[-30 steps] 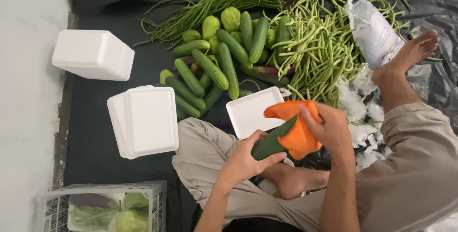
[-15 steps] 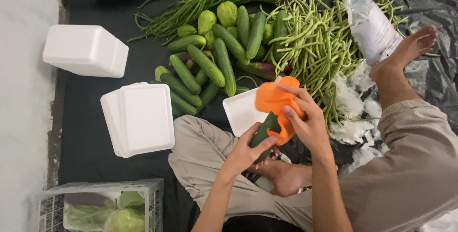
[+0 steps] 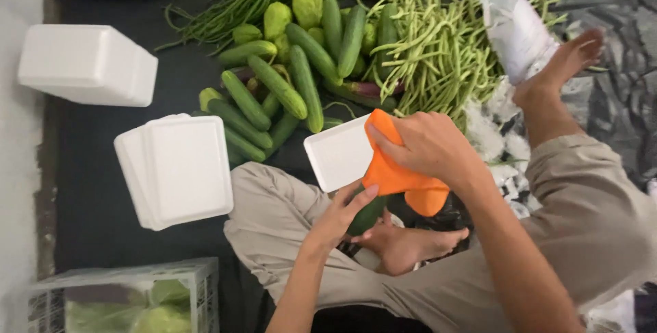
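Since half second ago: orange cloth slid down over cucumber. Right hand clenched on cloth, left hand gripping cucumber over lap. Wiping step; next likely calls for turning cucumber.

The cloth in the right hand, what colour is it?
The cloth is bright orange, seen clearly in the head view.
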